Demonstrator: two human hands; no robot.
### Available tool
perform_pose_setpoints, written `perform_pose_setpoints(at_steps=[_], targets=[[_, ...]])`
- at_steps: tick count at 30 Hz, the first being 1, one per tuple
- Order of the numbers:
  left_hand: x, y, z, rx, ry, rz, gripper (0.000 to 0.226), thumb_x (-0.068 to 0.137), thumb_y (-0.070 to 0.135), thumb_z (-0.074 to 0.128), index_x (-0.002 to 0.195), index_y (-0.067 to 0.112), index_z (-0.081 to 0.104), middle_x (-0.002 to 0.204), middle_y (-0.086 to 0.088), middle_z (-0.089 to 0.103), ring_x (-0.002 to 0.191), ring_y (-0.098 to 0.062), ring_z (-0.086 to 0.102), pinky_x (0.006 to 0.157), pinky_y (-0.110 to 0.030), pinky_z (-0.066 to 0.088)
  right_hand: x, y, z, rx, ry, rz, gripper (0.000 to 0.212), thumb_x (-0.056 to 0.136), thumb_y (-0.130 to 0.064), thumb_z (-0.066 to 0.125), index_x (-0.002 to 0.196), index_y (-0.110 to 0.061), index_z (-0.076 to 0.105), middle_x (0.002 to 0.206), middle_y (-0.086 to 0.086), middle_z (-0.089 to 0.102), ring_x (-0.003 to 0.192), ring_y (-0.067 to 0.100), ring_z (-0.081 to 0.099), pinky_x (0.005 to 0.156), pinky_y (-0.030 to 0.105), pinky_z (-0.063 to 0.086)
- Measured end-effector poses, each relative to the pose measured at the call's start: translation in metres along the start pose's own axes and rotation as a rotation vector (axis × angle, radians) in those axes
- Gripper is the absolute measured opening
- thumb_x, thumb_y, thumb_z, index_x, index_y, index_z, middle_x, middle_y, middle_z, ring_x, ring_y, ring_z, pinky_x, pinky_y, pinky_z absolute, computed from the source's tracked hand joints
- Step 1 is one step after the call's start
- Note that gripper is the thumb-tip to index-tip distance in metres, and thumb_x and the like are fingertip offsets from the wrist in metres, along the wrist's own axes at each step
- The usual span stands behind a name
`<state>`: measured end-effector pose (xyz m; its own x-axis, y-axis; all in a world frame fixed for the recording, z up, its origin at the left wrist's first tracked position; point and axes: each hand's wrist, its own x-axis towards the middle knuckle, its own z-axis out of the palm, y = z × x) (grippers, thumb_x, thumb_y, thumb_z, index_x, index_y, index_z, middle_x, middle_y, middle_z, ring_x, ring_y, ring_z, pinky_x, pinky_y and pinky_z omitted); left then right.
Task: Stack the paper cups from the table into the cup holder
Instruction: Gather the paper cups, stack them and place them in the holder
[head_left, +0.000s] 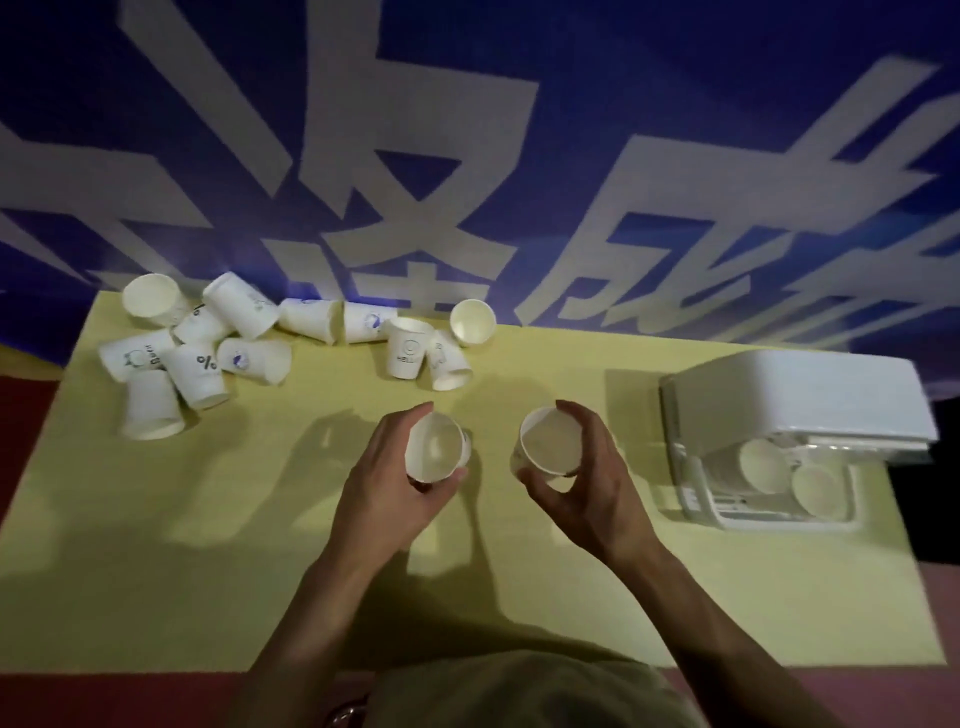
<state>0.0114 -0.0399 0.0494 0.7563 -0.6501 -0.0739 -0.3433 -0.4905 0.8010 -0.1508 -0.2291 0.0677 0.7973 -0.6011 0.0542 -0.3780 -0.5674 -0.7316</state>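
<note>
Each grip is curled around one paper cup: left hand (387, 483) holds left cup (435, 448), right hand (587, 480) holds right cup (548, 441). Loose cups (171, 353) lie at 10 o'clock on the yellow desk (260, 519); the cup holder (789, 431) stands at 3 o'clock.

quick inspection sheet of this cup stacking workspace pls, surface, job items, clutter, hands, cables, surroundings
surface: yellow table, dimly lit, with hard shadows.
job's things: loose paper cups heaped at the far left; a smaller group at far centre, mostly tipped over; white cup holder at the right, lid raised, two cup mouths showing inside.
clutter: nothing seen beyond the cups.
grippers: left hand grips one cup; right hand grips another cup; both cups are above the table, openings toward the camera.
cables: nothing seen.
surroundings: blue banner with large white characters behind the table; reddish floor at the edges.
</note>
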Motion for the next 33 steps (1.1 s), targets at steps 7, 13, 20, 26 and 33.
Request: perform_pose_setpoints(at_steps=[7,13,20,26,33], targets=[[-0.046,0.082,0.096,-0.004,-0.073,0.070,0.079,0.079,0.050,0.083,0.145,0.039,0.041,0.134,0.024,0.048,0.116,-0.005,0.053,0.086,-0.030,0.052,-0.077,0.069,-0.098,0.070,0.002,0.047,0.082,0.084,-0.042,0.082,0.150,-0.022,0.038,0.147,-0.006,0.052,0.127,0.013,0.057,0.094,0.030,0.055],[-0.080,0.178,0.205,-0.023,-0.068,0.040,0.075,0.077,0.052,0.083,0.139,0.050,0.038,0.130,0.040,0.044,0.115,0.002,0.050,0.084,-0.015,0.044,-0.126,0.163,-0.209,0.066,0.006,-0.024,0.075,0.081,-0.018,0.087,0.145,-0.015,0.046,0.130,-0.002,0.055,0.120,0.014,0.057,0.100,0.026,0.048],[-0.097,0.279,0.333,-0.093,-0.044,0.103,0.071,0.080,0.038,0.083,0.140,0.039,0.044,0.133,0.024,0.048,0.120,0.006,0.050,0.085,-0.005,0.042,-0.171,0.283,-0.322,0.073,0.078,0.062,0.076,0.079,-0.010,0.086,0.144,-0.020,0.048,0.132,-0.007,0.050,0.121,0.012,0.057,0.095,0.040,0.056],[-0.082,0.321,0.391,-0.045,-0.049,0.128,0.073,0.081,0.030,0.082,0.142,0.037,0.042,0.141,0.020,0.048,0.127,0.001,0.049,0.094,-0.006,0.039,-0.178,0.335,-0.371,0.111,0.132,0.035,0.081,0.078,-0.004,0.084,0.146,-0.026,0.046,0.135,-0.009,0.050,0.125,0.008,0.054,0.083,0.048,0.061],[-0.069,0.315,0.429,0.114,-0.072,0.143,0.072,0.083,0.030,0.080,0.144,0.033,0.043,0.140,0.015,0.048,0.126,-0.004,0.049,0.088,-0.025,0.049,-0.180,0.353,-0.387,0.200,0.145,0.081,0.076,0.083,-0.016,0.085,0.146,-0.030,0.046,0.137,-0.018,0.047,0.126,0.011,0.056,0.085,0.037,0.063]])
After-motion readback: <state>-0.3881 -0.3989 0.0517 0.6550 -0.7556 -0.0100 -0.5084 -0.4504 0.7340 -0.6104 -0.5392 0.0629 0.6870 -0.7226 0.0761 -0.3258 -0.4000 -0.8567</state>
